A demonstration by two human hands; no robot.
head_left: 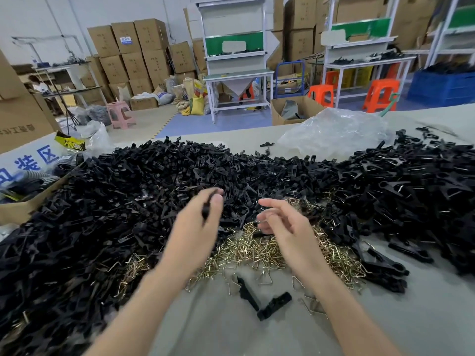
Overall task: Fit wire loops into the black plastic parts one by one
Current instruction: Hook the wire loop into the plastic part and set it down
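Observation:
My left hand (pixel 199 224) is raised over the pile and pinches a black plastic part (pixel 206 209) between thumb and fingers; the part is blurred. My right hand (pixel 285 222) hovers beside it with fingers loosely curled, and a thin wire loop may sit at its fingertips, too blurred to tell. Beneath both hands lies a heap of brass-coloured wire loops (pixel 257 249). A huge mound of black plastic parts (pixel 123 201) spreads across the table. Two loose black parts (pixel 262 299) lie on the bare table near me.
A cardboard box (pixel 23 199) with dark items stands at the left edge. A crumpled clear plastic bag (pixel 334 132) lies at the back right of the grey table (pixel 411 317). Beyond are workbenches, orange stools and stacked cartons.

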